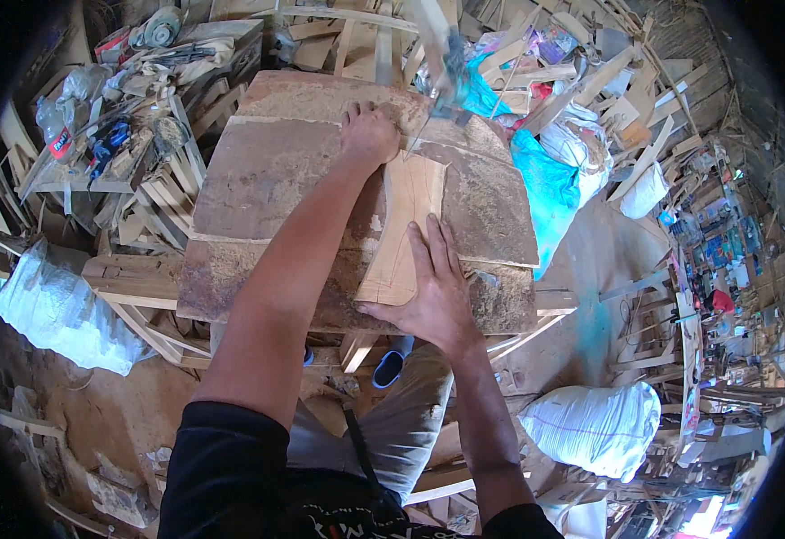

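A pale wooden board (401, 225) with curved sides and pencil lines lies on a worn, sawdust-covered table (276, 171). My right hand (437, 283) grips its near right part, fingers spread over the top and thumb along the near end. Beside the far left corner of the board, my left hand (370, 135) rests on the table with its fingers pointing away and slightly bent. Its thumb is hidden, and whether it presses on the board is unclear. A thin saw blade (422, 128) stands at the board's far end, below a blurred machine guide (451, 85).
Wood scraps (163, 211) and a plastic bottle (54, 130) crowd the left bench. A turquoise sack (541, 184) hangs against the table's right side. White sacks (595, 427) (65, 305) stand on both sides. Offcuts (626, 112) pile up at the far right.
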The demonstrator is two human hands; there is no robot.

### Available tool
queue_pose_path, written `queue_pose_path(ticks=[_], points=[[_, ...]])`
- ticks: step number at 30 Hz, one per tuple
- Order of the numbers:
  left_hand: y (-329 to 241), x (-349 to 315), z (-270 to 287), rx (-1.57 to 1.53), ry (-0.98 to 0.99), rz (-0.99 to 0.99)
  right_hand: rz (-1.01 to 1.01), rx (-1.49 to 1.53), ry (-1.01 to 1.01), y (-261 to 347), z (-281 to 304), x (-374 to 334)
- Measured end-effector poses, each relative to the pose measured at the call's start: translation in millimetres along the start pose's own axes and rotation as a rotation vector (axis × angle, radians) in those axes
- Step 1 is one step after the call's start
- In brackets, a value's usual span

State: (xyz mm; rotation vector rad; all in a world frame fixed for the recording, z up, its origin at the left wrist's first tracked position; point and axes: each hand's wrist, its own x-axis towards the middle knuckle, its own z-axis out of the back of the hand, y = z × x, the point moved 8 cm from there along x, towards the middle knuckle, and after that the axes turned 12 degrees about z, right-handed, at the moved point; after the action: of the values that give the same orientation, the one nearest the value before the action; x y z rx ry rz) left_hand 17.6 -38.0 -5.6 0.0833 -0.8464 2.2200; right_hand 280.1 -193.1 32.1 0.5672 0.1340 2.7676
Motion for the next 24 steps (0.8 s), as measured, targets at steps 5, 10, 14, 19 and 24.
queue_pose_path(ticks=[5,10,14,19,24], points=[[-3,-1,2,-0.005,0.002,0.004,-0.002,-0.001,-0.008,-2,-1,0],[-3,1,4,0.001,0.000,0.003,-0.001,0.006,-0.011,-2,0,1],[-7,0,4,-0.016,0.062,0.023,-0.011,0.016,0.001,-6,0,1],[-6,4,2,0.035,0.067,0.039,0.000,0.013,0.018,-6,-1,3],[1,11,-2,0.044,0.050,0.043,-0.003,0.024,0.028,-7,-3,6]])
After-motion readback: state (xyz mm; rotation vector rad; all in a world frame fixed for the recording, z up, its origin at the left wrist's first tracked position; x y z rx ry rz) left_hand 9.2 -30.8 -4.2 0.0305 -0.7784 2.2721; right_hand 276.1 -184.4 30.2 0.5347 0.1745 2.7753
